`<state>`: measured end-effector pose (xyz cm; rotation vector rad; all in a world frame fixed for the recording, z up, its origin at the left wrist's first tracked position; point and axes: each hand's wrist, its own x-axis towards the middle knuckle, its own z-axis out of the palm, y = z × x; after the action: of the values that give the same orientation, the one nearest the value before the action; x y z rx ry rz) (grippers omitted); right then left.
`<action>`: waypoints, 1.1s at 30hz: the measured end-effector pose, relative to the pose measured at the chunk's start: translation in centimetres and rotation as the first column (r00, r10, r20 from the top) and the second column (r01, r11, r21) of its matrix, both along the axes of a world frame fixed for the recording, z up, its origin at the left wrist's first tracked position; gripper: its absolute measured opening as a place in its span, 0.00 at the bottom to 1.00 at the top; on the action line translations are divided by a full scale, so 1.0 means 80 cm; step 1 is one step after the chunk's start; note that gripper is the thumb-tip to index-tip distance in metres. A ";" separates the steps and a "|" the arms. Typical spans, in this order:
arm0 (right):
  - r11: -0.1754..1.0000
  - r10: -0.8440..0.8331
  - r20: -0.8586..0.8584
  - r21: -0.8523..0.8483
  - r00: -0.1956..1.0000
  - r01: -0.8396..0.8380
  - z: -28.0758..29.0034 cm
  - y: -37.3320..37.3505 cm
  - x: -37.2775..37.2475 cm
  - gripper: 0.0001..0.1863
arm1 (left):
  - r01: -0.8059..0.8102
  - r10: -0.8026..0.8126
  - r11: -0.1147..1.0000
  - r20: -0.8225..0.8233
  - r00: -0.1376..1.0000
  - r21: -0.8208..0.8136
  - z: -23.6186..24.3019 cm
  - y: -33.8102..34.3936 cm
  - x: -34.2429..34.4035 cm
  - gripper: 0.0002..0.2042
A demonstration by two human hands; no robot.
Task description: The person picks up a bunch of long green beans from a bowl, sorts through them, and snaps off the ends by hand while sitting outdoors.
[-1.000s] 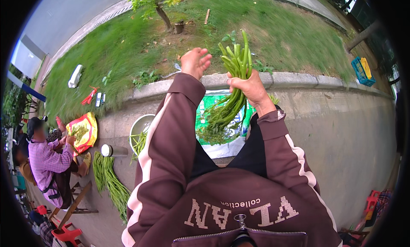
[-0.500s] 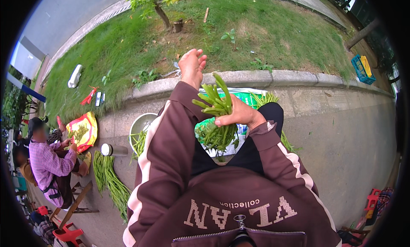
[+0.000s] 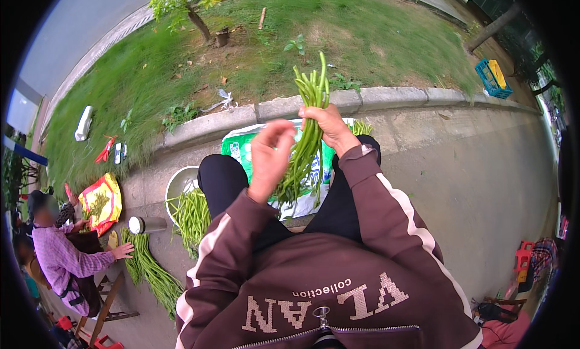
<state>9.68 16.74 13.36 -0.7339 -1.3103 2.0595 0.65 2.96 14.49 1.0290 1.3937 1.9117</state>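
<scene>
One bunch of green stems [image 3: 310, 142], clasped in the right hand [image 3: 330, 125] above a green-and-white sack [image 3: 231, 145], left hand [image 3: 269, 160] loosely curled at its left; apparently being tidied, next calling for a steady grip.

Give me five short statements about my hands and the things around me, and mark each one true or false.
1. Your right hand grips a bunch of green stems. True.
2. Your left hand is inside the metal bowl. False: it is beside the bunch, to its left.
3. The bowl has green stems in it. True.
4. The crate at upper right is red. False: it is blue.
5. A co-worker sits at the left. True.
</scene>
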 end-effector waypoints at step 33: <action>0.915 -0.140 0.421 0.400 0.896 -0.045 0.006 0.018 0.003 0.12 | 0.126 -0.144 0.990 -0.410 0.901 -0.069 0.009 -0.005 0.066 0.06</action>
<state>9.94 18.20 13.87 -1.0651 -1.8732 1.5466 5.96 2.54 15.18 1.5354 1.5305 1.6143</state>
